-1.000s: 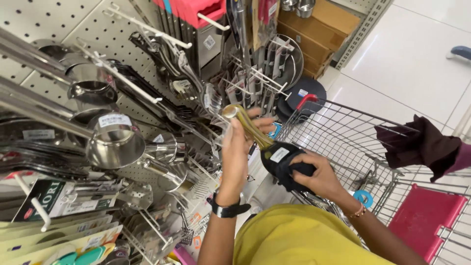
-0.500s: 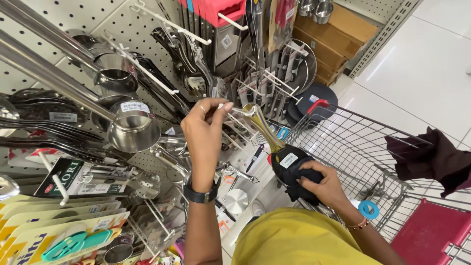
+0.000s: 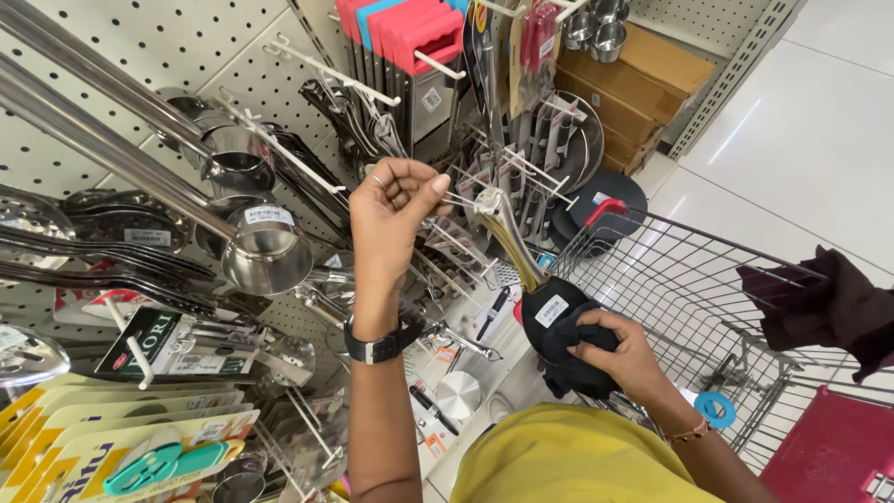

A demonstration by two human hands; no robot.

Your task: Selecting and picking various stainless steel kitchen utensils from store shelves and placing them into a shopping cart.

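Because the black-headed utensil (image 3: 559,326) hangs from a display hook (image 3: 461,198) just left of the wire cart (image 3: 708,279), the left hand (image 3: 391,210) pinches that hook with closed fingers while the right hand (image 3: 619,349) wraps firmly around the utensil's head, steadying it.

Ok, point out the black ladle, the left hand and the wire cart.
black ladle (image 3: 557,321): head view, on its black bowl.
left hand (image 3: 391,210): head view, middle of the hand.
wire cart (image 3: 689,279): head view, on its mesh wall.
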